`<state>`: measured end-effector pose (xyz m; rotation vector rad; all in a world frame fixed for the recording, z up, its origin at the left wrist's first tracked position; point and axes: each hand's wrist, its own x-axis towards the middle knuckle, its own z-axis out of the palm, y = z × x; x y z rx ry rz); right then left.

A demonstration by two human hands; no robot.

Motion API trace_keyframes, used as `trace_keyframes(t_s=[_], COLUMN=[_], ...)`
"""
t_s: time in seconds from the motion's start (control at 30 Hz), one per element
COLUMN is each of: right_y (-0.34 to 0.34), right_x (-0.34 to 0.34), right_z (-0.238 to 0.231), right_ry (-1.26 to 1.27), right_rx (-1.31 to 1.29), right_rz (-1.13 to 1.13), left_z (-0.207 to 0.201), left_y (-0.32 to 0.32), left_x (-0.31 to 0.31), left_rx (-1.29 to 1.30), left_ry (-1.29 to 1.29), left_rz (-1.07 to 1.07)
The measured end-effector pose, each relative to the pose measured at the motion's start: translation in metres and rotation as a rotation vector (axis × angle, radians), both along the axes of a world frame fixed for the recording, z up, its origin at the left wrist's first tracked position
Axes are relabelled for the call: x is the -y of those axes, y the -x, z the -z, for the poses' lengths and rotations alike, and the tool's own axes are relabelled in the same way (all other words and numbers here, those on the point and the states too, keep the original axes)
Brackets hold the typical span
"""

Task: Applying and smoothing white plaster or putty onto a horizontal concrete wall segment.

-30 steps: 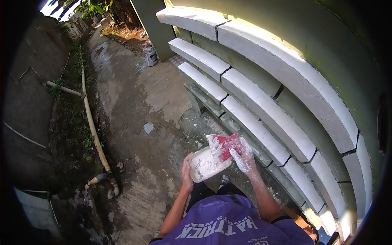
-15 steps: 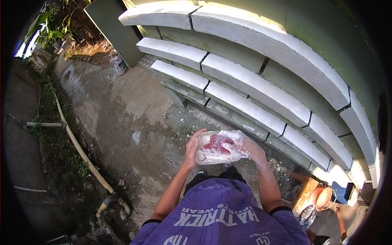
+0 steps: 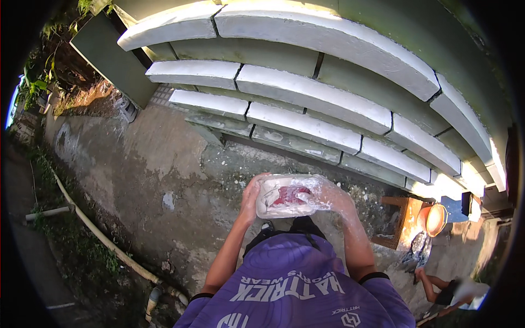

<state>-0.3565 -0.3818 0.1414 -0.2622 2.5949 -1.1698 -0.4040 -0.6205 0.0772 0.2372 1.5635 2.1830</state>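
In front of my body I hold a clear plastic tub [image 3: 287,214] with white paste [image 3: 267,195] in it. My left hand [image 3: 251,201] is closed round the tub's left end. My right hand [image 3: 331,197], coated in white, reaches over the right end, its fingers closed on a red piece [image 3: 290,195] smeared with paste. Whether that piece is a scraper or something softer, I cannot make out. Beyond the tub stand stepped concrete ledges; the upper ones, such as the white ledge [image 3: 306,95], are coated white, while the lowest ledge [image 3: 295,143] is mostly bare grey-green.
Rough concrete floor [image 3: 131,158] runs underfoot. A pale pipe [image 3: 104,232] lies along the weeds at left. Near the green panel [image 3: 112,57] is a bucket [image 3: 127,111]. At right are a wooden stand [image 3: 396,218], an orange basin [image 3: 436,220] and another person [image 3: 443,290].
The ledges have shifted left and up in view, and more of the right side shows. Both hands still hold the tub area; the right hand and red piece have shifted slightly within it.
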Motion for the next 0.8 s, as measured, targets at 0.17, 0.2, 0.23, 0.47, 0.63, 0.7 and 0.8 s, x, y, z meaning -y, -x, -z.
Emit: trace_keyframes(t_s=[0.17,0.2,0.23,0.47,0.63,0.7,0.8], right_y=[-0.012,-0.014,-0.017,-0.060,-0.102,-0.120,-0.148], right_x=[0.002,0.000,0.002,-0.005,0.009,0.015,0.016], right_z=[0.014,0.016,0.010,0.012,0.025,0.030,0.035], right_ry=[0.221,0.278,0.244,0.615,0.849,0.836,0.764], right_rx=[-0.051,-0.001,-0.047,-0.124,-0.265,-0.293,-0.314], right_rz=[0.059,0.054,0.100,0.541,0.830,0.894,0.978], left_z=[-0.004,-0.001,0.001,0.019,0.029,0.029,0.039], left_y=[-0.012,-0.014,-0.018,-0.035,-0.056,-0.067,-0.083], left_x=[-0.005,-0.005,-0.005,-0.010,-0.021,-0.026,-0.034], left_rx=[0.058,0.074,0.091,0.128,0.106,0.083,0.122], left_ry=[-0.035,-0.025,-0.014,-0.015,-0.024,-0.012,0.023], left_rz=[0.064,0.048,0.031,0.076,0.138,0.156,0.212])
